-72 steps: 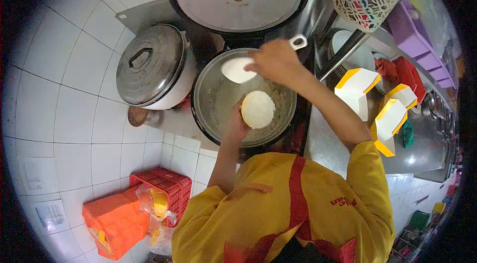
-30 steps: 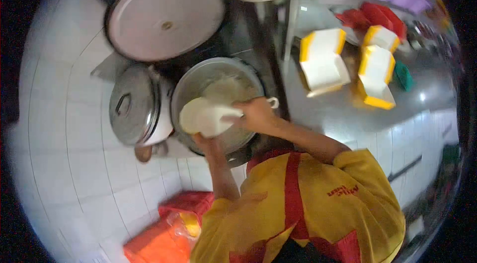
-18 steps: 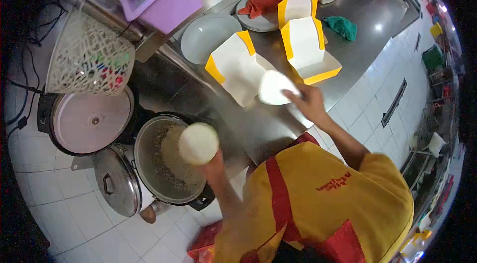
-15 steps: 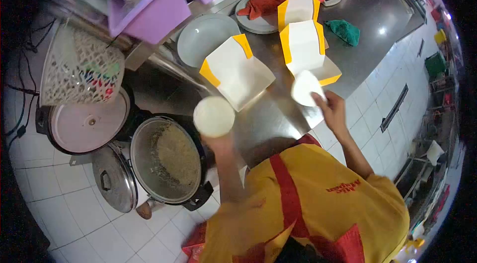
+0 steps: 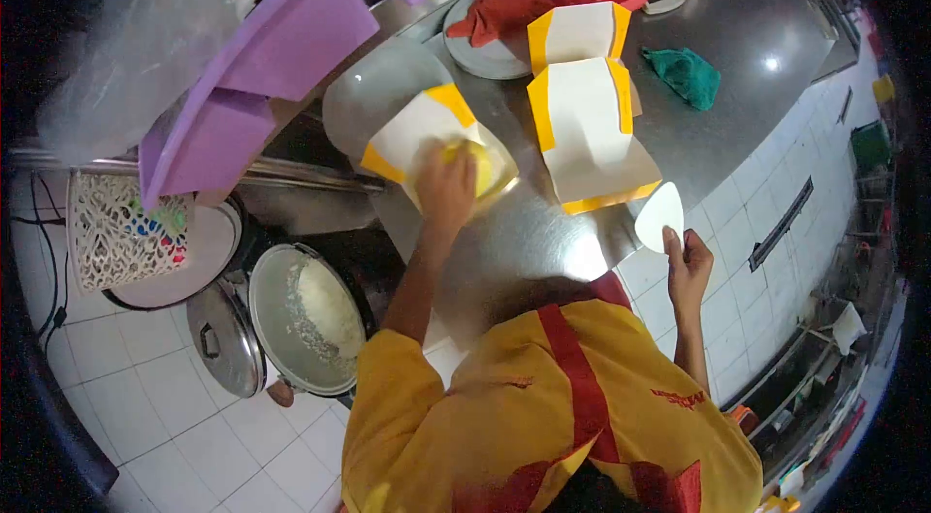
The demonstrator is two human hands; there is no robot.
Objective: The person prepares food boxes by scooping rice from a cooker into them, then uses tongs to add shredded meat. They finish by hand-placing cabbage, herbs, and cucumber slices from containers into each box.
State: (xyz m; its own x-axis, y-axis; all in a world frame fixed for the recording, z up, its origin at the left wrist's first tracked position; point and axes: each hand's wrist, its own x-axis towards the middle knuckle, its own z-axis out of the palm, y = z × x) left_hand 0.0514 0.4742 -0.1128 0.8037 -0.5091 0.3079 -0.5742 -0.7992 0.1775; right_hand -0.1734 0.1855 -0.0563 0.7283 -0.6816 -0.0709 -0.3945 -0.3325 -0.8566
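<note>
My left hand (image 5: pixel 446 187) is closed around a small yellow bowl (image 5: pixel 480 167), which sits tipped over inside the left white-and-yellow carton (image 5: pixel 407 133). The fingers are slightly blurred, and whatever lies beneath the bowl is hidden. Between thumb and fingers, my right hand (image 5: pixel 689 261) grips a white rice paddle (image 5: pixel 659 215) by its lower end, out past the counter's front edge. Just left of the paddle stands a second open carton (image 5: pixel 589 149), its white inside bare, with another open carton (image 5: pixel 579 33) behind it.
A rice cooker pot (image 5: pixel 274 295) with white rice stands at lower left, beside a metal lid (image 5: pixel 221 336). Purple bins (image 5: pixel 291 38) hang over the counter's left side. White plates (image 5: pixel 490 52), a red cloth (image 5: pixel 504 11) and a green cloth (image 5: pixel 684 77) lie further back.
My left hand has moved from near the pot to the left carton, turning the filled bowl over. My right hand has shifted right and down with the paddle.
</note>
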